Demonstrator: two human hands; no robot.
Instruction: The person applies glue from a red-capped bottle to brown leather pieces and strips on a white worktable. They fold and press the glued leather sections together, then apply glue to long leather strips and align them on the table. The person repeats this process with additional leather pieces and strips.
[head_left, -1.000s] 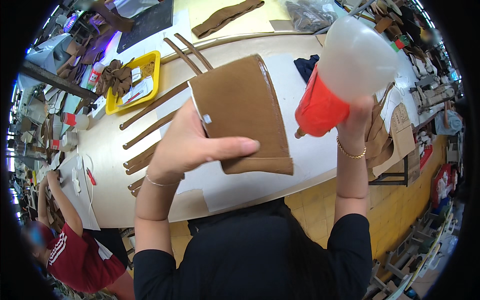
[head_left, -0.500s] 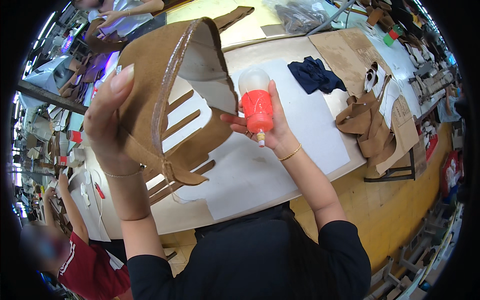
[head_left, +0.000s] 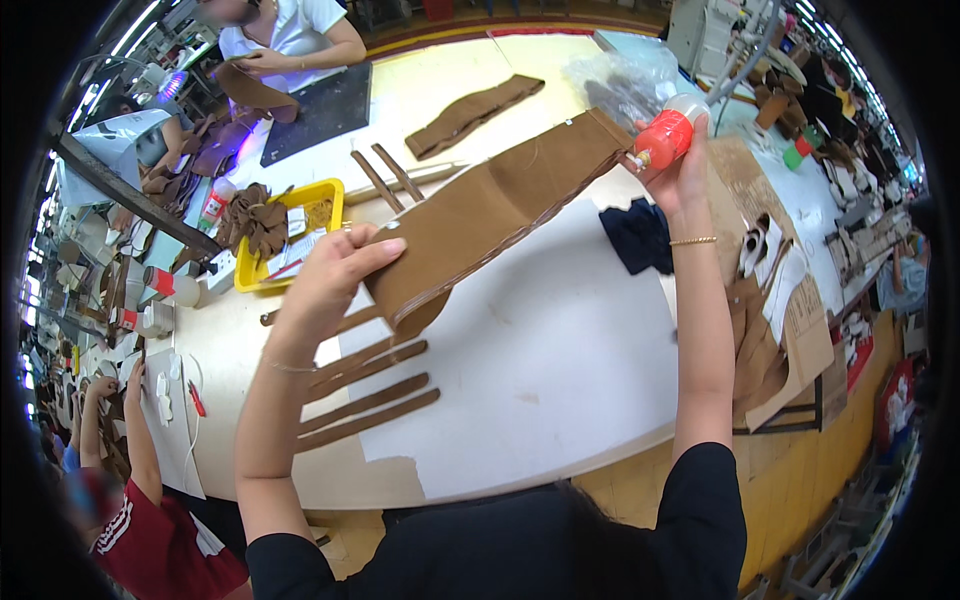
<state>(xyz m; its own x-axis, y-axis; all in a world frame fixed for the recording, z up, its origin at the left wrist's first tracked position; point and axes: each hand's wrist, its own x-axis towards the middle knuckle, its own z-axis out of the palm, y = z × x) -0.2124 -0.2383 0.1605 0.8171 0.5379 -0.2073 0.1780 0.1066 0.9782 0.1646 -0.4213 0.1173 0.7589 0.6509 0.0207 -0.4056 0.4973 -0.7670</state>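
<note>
My left hand (head_left: 345, 270) pinches the left end of a long brown suede-like piece (head_left: 500, 210), thumb on top. The piece is stretched at a slant above the table, with a glossy line along its near edge. My right hand (head_left: 685, 180) is wrapped around a red squeeze bottle (head_left: 664, 137) with a translucent base. The bottle's nozzle points down and left, close to the piece's right end. Whether my right fingers also grip that end is hard to tell. Under the piece lie several narrow brown strips (head_left: 370, 405).
A yellow tray (head_left: 337, 205) with brown scraps stands at the left. Beyond are another brown piece (head_left: 475, 115) and a black mat (head_left: 320, 115) before a co-worker. A navy cloth (head_left: 635, 237) and cardboard (head_left: 815, 330) with brown and white pieces lie right. Another person (head_left: 165, 540) works lower left.
The brown piece was raised and curved near my left side; now it is lower and stretched out across. My right hand has carried the bottle farther away and right, tilting its nozzle toward the piece.
</note>
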